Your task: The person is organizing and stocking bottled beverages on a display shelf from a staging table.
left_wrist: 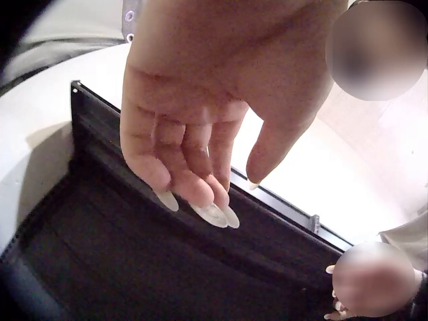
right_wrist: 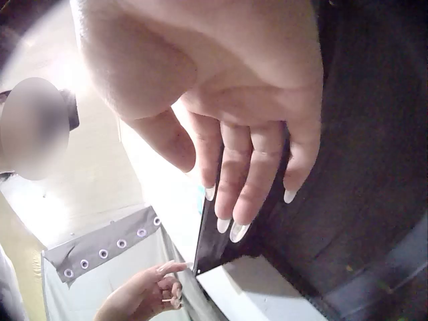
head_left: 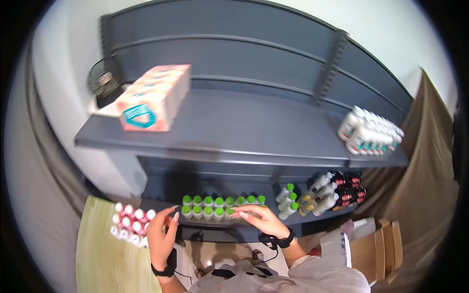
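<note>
In the head view, two rows of green-capped bottles (head_left: 208,213) stand on the lower shelf. My left hand (head_left: 162,240) is raised left of them, beside the red-and-white bottles (head_left: 133,220). Over the right part of the green-capped rows hangs my right hand (head_left: 264,220), partly covering them; contact cannot be told. The left wrist view shows my left hand (left_wrist: 214,100) with fingers loosely bent and nothing held. In the right wrist view my right hand (right_wrist: 227,100) has relaxed, fairly straight fingers and an empty palm.
On the upper shelf (head_left: 244,127) are a pink carton pack (head_left: 154,100), a black fan (head_left: 104,80) and white bottles (head_left: 366,134). Lower right hold more green-capped bottles (head_left: 287,200) and dark bottles (head_left: 349,190). Cardboard boxes (head_left: 371,249) stand on the floor; a greenish table (head_left: 97,263) is at left.
</note>
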### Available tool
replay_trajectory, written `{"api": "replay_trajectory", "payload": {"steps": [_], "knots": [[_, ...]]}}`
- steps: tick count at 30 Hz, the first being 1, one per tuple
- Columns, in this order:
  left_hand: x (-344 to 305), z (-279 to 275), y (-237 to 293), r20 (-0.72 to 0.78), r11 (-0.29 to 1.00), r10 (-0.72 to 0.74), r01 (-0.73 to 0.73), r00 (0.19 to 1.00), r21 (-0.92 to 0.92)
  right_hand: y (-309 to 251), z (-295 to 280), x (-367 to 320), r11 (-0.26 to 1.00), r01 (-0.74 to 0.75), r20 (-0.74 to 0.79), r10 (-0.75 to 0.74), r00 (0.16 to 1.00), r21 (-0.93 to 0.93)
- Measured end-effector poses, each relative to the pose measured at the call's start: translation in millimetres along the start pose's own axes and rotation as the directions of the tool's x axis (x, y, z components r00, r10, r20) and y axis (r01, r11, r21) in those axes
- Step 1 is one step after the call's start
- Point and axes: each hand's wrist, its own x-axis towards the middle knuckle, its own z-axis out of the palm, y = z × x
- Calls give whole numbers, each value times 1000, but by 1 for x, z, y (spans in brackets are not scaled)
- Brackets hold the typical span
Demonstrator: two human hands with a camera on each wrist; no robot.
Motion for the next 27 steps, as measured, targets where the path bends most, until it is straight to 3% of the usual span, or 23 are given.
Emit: {"api": "replay_trajectory", "payload": {"steps": [7, 8, 11, 13, 17, 19, 21, 23, 25, 27], "knots": [[1, 86, 93, 164, 966, 259, -258, 952, -31, -43, -101, -95, 985, 102, -360, -145, 922, -136], [-2, 103, 103, 178, 969, 246, -240, 953, -55, -39, -115, -109, 985, 117, -411, -159, 898, -127], [-2, 153, 142, 294, 926, 377, -365, 878, -97, -59, -159, -148, 945, 108, -498, -258, 828, -309], [-4, 186, 167, 375, 886, 463, -435, 803, -162, -66, -188, -172, 912, 103, -562, -331, 758, -398], [-16, 258, 231, 357, 708, 705, -576, 613, -408, -83, -252, -225, 815, 88, -624, -504, 597, -573], [-21, 297, 253, 374, 670, 739, -558, 560, -490, -84, -289, -249, 781, 48, -666, -562, 490, -623], [-20, 329, 277, 418, 646, 761, -530, 496, -549, -97, -322, -263, 792, 88, -714, -587, 382, -604], [-20, 362, 295, 389, 594, 803, -556, 451, -581, -97, -366, -278, 778, 37, -736, -607, 299, -627], [-20, 394, 308, 377, 560, 828, -585, 415, -586, -103, -407, -285, 829, 120, -800, -558, 220, -545], [-19, 425, 322, 361, 522, 853, -599, 376, -608, -102, -455, -292, 826, 47, -802, -558, 214, -562]]}}
